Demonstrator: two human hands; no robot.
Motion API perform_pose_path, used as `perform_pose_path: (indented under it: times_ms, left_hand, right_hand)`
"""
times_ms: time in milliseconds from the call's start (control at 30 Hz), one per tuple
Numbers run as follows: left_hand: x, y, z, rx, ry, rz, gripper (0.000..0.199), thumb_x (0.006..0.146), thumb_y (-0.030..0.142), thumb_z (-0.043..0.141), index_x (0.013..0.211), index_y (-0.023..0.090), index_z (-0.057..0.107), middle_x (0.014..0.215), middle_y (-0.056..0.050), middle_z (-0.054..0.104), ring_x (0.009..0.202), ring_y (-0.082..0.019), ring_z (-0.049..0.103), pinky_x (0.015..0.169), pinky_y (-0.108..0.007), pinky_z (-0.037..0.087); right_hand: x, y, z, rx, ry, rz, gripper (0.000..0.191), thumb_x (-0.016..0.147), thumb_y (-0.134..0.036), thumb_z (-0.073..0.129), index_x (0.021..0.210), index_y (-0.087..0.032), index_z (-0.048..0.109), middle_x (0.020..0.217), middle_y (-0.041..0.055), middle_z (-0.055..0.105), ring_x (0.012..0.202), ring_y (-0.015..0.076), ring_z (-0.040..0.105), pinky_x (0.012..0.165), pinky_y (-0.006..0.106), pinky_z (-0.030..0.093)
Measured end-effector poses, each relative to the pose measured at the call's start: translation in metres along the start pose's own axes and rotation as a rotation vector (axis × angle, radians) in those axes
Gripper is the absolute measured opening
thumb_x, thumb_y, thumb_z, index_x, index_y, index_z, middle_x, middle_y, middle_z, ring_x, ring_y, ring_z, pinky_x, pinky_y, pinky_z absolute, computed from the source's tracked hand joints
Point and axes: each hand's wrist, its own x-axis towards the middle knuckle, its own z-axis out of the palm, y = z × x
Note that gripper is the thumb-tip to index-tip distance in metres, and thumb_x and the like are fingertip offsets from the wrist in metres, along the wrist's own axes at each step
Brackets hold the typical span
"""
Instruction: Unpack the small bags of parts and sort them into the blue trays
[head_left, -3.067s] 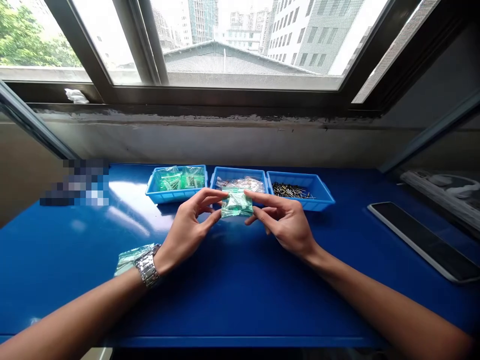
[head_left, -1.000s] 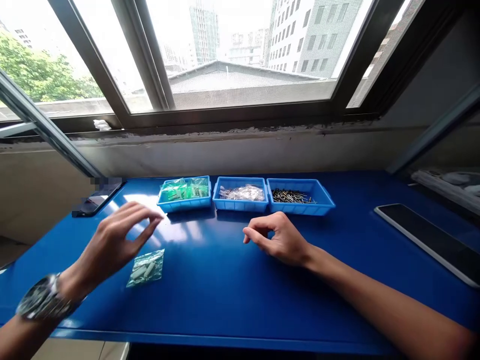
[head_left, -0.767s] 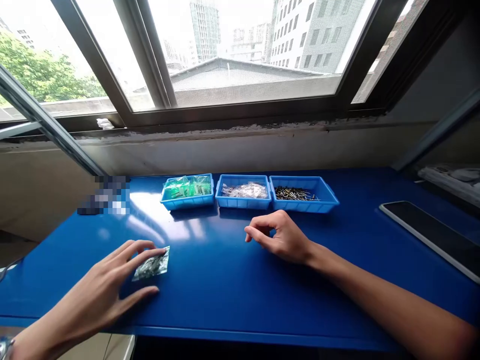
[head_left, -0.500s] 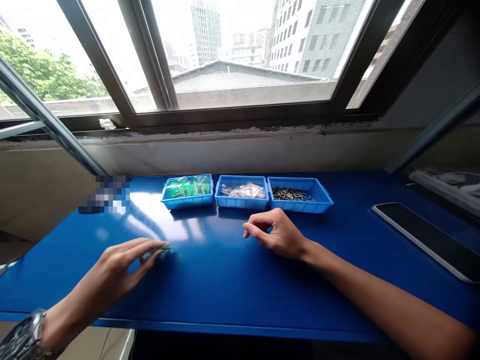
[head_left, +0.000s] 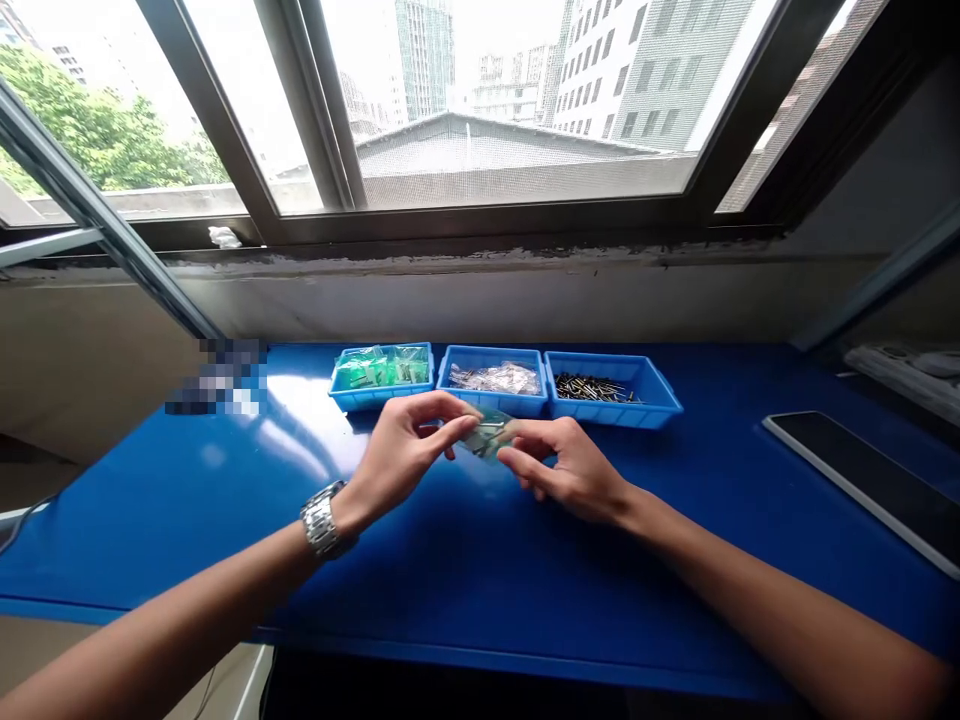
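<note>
A small clear plastic bag (head_left: 487, 435) with a green tint and pale pieces inside is pinched between both hands, above the middle of the blue table. My left hand (head_left: 401, 455) holds its left side with the fingertips, and my right hand (head_left: 566, 470) grips its lower right edge. The bag's contents are partly hidden by my fingers. Just behind the hands stands a blue tray (head_left: 491, 403) holding clear bags of small parts. A metal wristwatch (head_left: 321, 520) sits on my left wrist.
Left of that tray, a blue tray (head_left: 379, 402) holds green-tinted bags. To its right, a blue tray (head_left: 615, 415) holds dark metal pins. A dark tablet (head_left: 862, 490) lies at the right. A blurred patch (head_left: 225, 378) covers something at the back left.
My left hand has lifted the bag off the table and carried it right to the middle. My right hand, previously empty, now holds it too.
</note>
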Motion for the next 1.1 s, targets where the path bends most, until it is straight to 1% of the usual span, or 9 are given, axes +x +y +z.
perform_pose_path:
  times_ms: [100, 233, 367, 467, 533, 667, 833, 967, 1100]
  left_hand:
    - [0.015, -0.007, 0.009, -0.071, -0.056, 0.012, 0.026, 0.092, 0.039, 0.078, 0.091, 0.013, 0.075, 0.081, -0.004, 0.072, 0.062, -0.013, 0.063, 0.058, -0.022, 0.055]
    - [0.024, -0.020, 0.008, -0.074, -0.096, -0.029, 0.029, 0.094, 0.042, 0.076, 0.087, 0.014, 0.072, 0.077, -0.002, 0.069, 0.062, -0.012, 0.063, 0.060, -0.022, 0.053]
    - [0.020, -0.031, 0.005, -0.007, -0.100, -0.030, 0.028, 0.096, 0.042, 0.073, 0.090, 0.015, 0.073, 0.077, -0.002, 0.071, 0.063, -0.014, 0.067, 0.066, -0.024, 0.054]
    - [0.014, -0.033, 0.005, -0.032, -0.105, -0.055, 0.032, 0.094, 0.045, 0.074, 0.087, 0.014, 0.072, 0.071, -0.001, 0.069, 0.057, -0.013, 0.064, 0.060, -0.024, 0.054]
    - [0.012, -0.033, 0.006, -0.051, -0.108, -0.075, 0.036, 0.093, 0.048, 0.075, 0.083, 0.014, 0.070, 0.065, 0.000, 0.066, 0.052, -0.012, 0.060, 0.052, -0.022, 0.052]
    - [0.012, -0.034, 0.008, -0.065, -0.104, -0.080, 0.039, 0.092, 0.051, 0.075, 0.082, 0.014, 0.067, 0.060, 0.001, 0.061, 0.050, -0.012, 0.056, 0.043, -0.019, 0.048]
    - [0.012, -0.035, 0.007, -0.068, -0.101, -0.066, 0.034, 0.094, 0.048, 0.074, 0.096, 0.014, 0.069, 0.059, 0.001, 0.063, 0.046, -0.011, 0.055, 0.040, -0.018, 0.047]
    - [0.012, -0.035, 0.005, -0.099, -0.135, -0.061, 0.032, 0.096, 0.045, 0.073, 0.093, 0.014, 0.067, 0.054, 0.003, 0.062, 0.039, -0.008, 0.052, 0.039, -0.016, 0.041]
    - [0.011, -0.037, 0.005, -0.120, -0.122, -0.090, 0.033, 0.095, 0.046, 0.075, 0.090, 0.014, 0.066, 0.052, 0.003, 0.062, 0.039, -0.008, 0.053, 0.039, -0.016, 0.041]
  right_hand:
    - [0.001, 0.002, -0.002, -0.037, 0.135, -0.011, 0.034, 0.103, -0.041, 0.061, 0.084, -0.016, 0.073, 0.061, -0.0011, 0.064, 0.046, 0.0106, 0.056, 0.048, 0.023, 0.044]
    - [0.001, 0.004, -0.003, -0.094, 0.238, 0.000, 0.043, 0.104, -0.039, 0.061, 0.067, -0.017, 0.064, 0.058, -0.0012, 0.061, 0.046, 0.0100, 0.054, 0.049, 0.024, 0.043]
    - [0.001, 0.005, 0.000, -0.091, 0.278, 0.010, 0.040, 0.104, -0.037, 0.062, 0.071, -0.016, 0.068, 0.058, -0.0019, 0.060, 0.045, 0.0089, 0.052, 0.048, 0.024, 0.041]
    - [0.001, 0.006, 0.002, -0.047, 0.321, 0.005, 0.038, 0.103, -0.037, 0.064, 0.072, -0.016, 0.071, 0.057, -0.0022, 0.060, 0.044, 0.0085, 0.051, 0.046, 0.023, 0.041]
    - [0.001, 0.007, 0.002, -0.012, 0.316, 0.020, 0.038, 0.102, -0.038, 0.065, 0.073, -0.016, 0.073, 0.058, -0.0018, 0.061, 0.044, 0.0086, 0.052, 0.045, 0.022, 0.041]
    - [0.003, 0.010, 0.002, 0.096, 0.311, 0.078, 0.030, 0.100, -0.043, 0.069, 0.088, -0.017, 0.080, 0.059, -0.0023, 0.062, 0.042, 0.0089, 0.052, 0.041, 0.021, 0.041]
    - [0.005, 0.011, 0.000, 0.140, 0.279, 0.082, 0.032, 0.098, -0.042, 0.071, 0.080, -0.016, 0.078, 0.056, -0.0024, 0.061, 0.041, 0.0083, 0.051, 0.041, 0.020, 0.041]
    - [0.005, 0.012, 0.001, 0.172, 0.278, 0.092, 0.029, 0.098, -0.041, 0.072, 0.085, -0.017, 0.080, 0.056, -0.0029, 0.061, 0.042, 0.0080, 0.051, 0.042, 0.020, 0.041]
    - [0.004, 0.012, 0.002, 0.200, 0.288, 0.131, 0.027, 0.096, -0.042, 0.074, 0.091, -0.017, 0.081, 0.055, -0.0030, 0.062, 0.039, 0.0080, 0.051, 0.039, 0.019, 0.041]
